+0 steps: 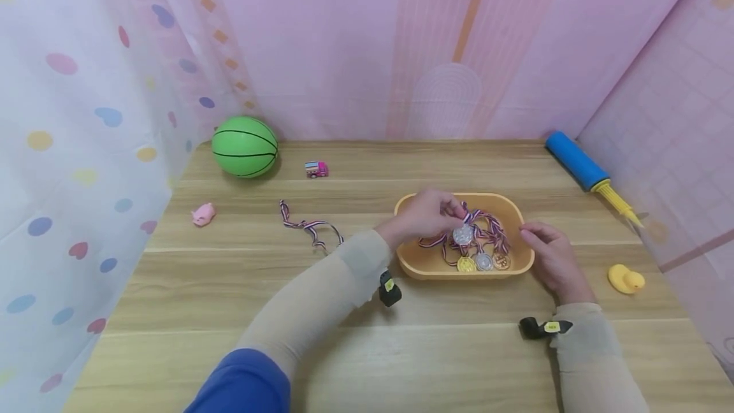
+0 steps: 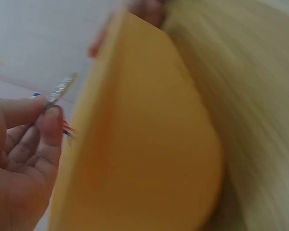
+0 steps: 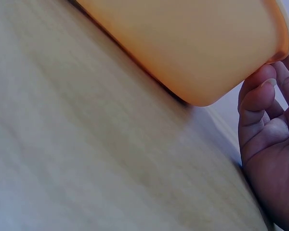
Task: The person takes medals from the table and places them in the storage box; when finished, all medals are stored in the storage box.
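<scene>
My left hand [image 1: 427,212] pinches a silver medal [image 1: 463,234] between thumb and fingertips, over the yellow-orange plastic basin [image 1: 436,275]. The left wrist view shows the medal [image 2: 61,89] edge-on, just outside the basin's rim from that angle. Inside the basin lie a gold medal [image 1: 466,264], another silver medal [image 1: 484,262] and a bronze medal [image 1: 501,261] among tangled striped ribbons [image 1: 497,238]. At the basin's right end, my right hand [image 1: 553,260] holds the rim with its fingertips. Curled fingers [image 3: 257,96] show beneath the rim in the right wrist view.
A striped ribbon [image 1: 309,225] lies left of the basin, partly behind the left forearm. Farther left are a green ball [image 1: 245,146], a small pink toy truck [image 1: 316,169] and a pink toy pig [image 1: 203,214]. A blue hand pump [image 1: 579,161] and yellow duck [image 1: 625,279] lie right.
</scene>
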Demonstrator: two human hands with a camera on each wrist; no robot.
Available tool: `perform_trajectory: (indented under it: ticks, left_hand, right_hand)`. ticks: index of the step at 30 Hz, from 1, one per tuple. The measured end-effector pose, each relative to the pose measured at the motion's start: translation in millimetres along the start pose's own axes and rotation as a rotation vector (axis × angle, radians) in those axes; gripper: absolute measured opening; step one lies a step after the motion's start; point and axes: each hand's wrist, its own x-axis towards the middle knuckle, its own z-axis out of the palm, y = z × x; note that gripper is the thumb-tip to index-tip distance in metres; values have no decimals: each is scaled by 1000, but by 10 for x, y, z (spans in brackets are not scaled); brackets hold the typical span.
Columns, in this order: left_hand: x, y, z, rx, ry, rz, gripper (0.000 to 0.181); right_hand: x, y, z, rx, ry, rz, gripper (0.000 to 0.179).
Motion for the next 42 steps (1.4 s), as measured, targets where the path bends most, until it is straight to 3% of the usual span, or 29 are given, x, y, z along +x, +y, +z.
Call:
perform_trajectory:
  ticks: [3, 6, 16, 21, 26, 42]
  left_hand:
    - [1, -98, 12, 103, -43, -44, 8]
    - [-13, -147, 21, 134, -76, -73, 8]
    - [0, -224, 66, 105, -140, -182, 10]
    - [25, -276, 127, 48, -173, -217, 12]
    - [48, -297, 170, 39, -186, -231, 13]
    - [88, -328, 182, 267, -212, -227, 18]
  right_hand:
    - [4, -4, -13, -11, 3, -2, 25]
    - [5, -11, -16, -24, 1, -3, 24]
    - [-2, -28, 11, -18, -11, 12, 26]
    - [-8, -34, 6, -24, -15, 36, 23]
    - [6, -26, -16, -19, -22, 32, 22]
    - [12, -11, -35, -68, 0, 38, 24]
